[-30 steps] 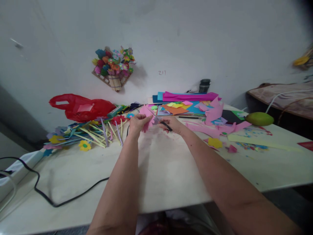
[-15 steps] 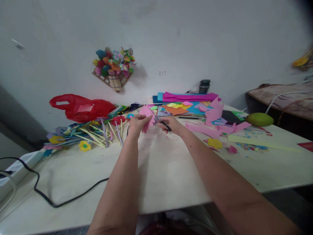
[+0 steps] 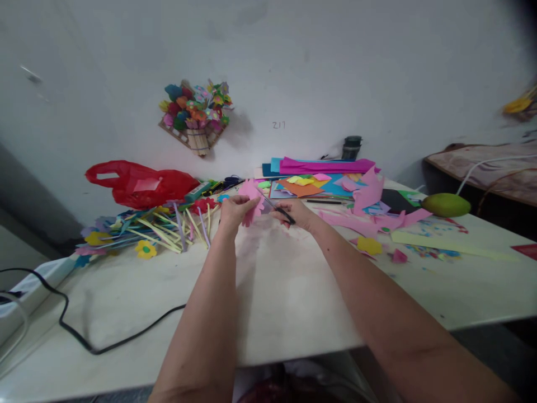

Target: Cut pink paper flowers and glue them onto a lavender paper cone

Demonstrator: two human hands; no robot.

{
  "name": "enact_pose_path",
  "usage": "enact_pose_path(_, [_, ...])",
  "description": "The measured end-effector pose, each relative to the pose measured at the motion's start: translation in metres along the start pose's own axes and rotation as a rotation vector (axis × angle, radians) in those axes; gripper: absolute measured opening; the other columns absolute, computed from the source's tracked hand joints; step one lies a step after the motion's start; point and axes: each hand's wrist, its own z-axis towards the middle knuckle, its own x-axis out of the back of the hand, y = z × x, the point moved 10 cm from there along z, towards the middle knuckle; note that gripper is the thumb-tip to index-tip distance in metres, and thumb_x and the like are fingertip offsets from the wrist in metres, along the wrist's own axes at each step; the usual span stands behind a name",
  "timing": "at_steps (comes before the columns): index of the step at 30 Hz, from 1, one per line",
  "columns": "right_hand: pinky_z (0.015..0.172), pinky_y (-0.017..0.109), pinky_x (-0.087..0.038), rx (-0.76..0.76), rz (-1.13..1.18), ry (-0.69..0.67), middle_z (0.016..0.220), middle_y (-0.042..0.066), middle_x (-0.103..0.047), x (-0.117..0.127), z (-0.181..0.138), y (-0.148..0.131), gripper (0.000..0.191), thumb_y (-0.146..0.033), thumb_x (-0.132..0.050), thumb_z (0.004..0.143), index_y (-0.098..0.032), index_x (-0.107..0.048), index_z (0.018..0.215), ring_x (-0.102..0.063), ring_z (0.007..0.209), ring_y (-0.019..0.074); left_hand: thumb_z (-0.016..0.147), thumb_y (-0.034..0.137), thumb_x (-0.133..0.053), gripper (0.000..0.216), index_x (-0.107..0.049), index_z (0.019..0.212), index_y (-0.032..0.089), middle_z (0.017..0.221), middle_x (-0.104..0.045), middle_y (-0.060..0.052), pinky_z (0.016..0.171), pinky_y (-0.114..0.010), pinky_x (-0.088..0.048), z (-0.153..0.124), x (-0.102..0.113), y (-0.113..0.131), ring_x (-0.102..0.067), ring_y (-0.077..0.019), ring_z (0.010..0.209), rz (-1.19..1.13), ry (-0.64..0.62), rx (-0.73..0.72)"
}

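My left hand (image 3: 233, 211) pinches a pink foam flower shape (image 3: 252, 196) above the white table (image 3: 268, 291). My right hand (image 3: 298, 213) is closed round the black handles of a pair of scissors (image 3: 277, 209), whose blades reach into the pink shape's edge. Both hands are held out at the middle of the table, just in front of the pile of coloured sheets.
A stack of coloured foam sheets (image 3: 319, 173) and pink offcuts (image 3: 369, 212) lies behind and right. Stemmed paper flowers (image 3: 146, 229) and a red plastic bag (image 3: 138, 184) sit left. A black cable (image 3: 84, 336) crosses the near left; a green mango-like fruit (image 3: 445, 205) lies right.
Almost nothing has moved; my left hand has turned the pink shape very slightly while the scissors stay at its edge.
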Motion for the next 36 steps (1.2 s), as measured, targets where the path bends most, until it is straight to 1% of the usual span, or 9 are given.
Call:
enact_pose_path(7, [0.035,0.017,-0.036,-0.008,-0.033,-0.008,0.044,-0.008,-0.047,0.001,-0.004,-0.004,0.020,-0.032,-0.069,0.067,-0.016,-0.057,0.068,-0.041,0.037,0.0052,0.061,0.041,-0.078,0.032,-0.058,0.054,0.016,0.042,-0.051,0.002,0.034,-0.021,-0.025,0.001,0.002,0.003,-0.040,-0.0069,0.033,0.005,0.005,-0.045])
enact_pose_path(12, [0.036,0.017,-0.037,-0.006,-0.020,-0.006,0.045,-0.008,-0.047,0.001,-0.004,-0.004,0.018,-0.030,-0.069,0.066,-0.016,-0.059,0.070,-0.042,0.038,0.0055,0.062,0.043,-0.077,0.034,-0.058,0.055,0.016,0.041,-0.050,0.002,0.033,-0.021,-0.024,0.002,0.003,0.003,-0.039,-0.0070,0.032,0.019,0.004,-0.053])
enact_pose_path(20, [0.037,0.018,-0.036,-0.001,-0.032,-0.015,0.048,-0.006,-0.049,0.001,-0.002,-0.001,0.021,-0.033,-0.071,0.065,-0.015,-0.061,0.072,-0.044,0.040,0.0065,0.065,0.043,-0.076,0.035,-0.057,0.052,0.017,0.039,-0.050,0.002,0.033,-0.022,-0.023,0.001,0.002,0.004,-0.039,-0.0072,0.031,0.033,-0.025,-0.061])
enact_pose_path(26, [0.036,0.018,-0.034,-0.014,-0.065,-0.013,0.046,-0.007,-0.048,0.003,-0.005,-0.006,0.022,-0.033,-0.070,0.064,-0.014,-0.062,0.072,-0.042,0.038,0.0058,0.064,0.042,-0.077,0.034,-0.057,0.052,0.017,0.039,-0.050,0.002,0.033,-0.022,-0.024,0.000,0.002,0.005,-0.039,-0.0073,0.031,0.036,-0.039,-0.046])
enact_pose_path(29, [0.035,0.018,-0.033,-0.019,-0.079,-0.026,0.045,-0.007,-0.047,0.004,-0.006,-0.008,0.023,-0.034,-0.070,0.063,-0.014,-0.062,0.072,-0.041,0.037,0.0057,0.066,0.043,-0.076,0.034,-0.058,0.053,0.016,0.040,-0.051,0.001,0.033,-0.022,-0.024,-0.002,-0.002,0.008,-0.041,-0.0077,0.031,0.045,-0.074,-0.044])
enact_pose_path(36, [0.035,0.018,-0.033,-0.031,-0.090,-0.026,0.045,-0.007,-0.049,0.008,-0.005,-0.002,0.026,-0.034,-0.074,0.061,-0.013,-0.065,0.076,-0.041,0.038,0.0054,0.064,0.044,-0.078,0.036,-0.058,0.051,0.016,0.041,-0.052,0.000,0.034,-0.022,-0.024,-0.005,-0.002,0.010,-0.040,-0.0072,0.031,0.024,-0.084,-0.046])
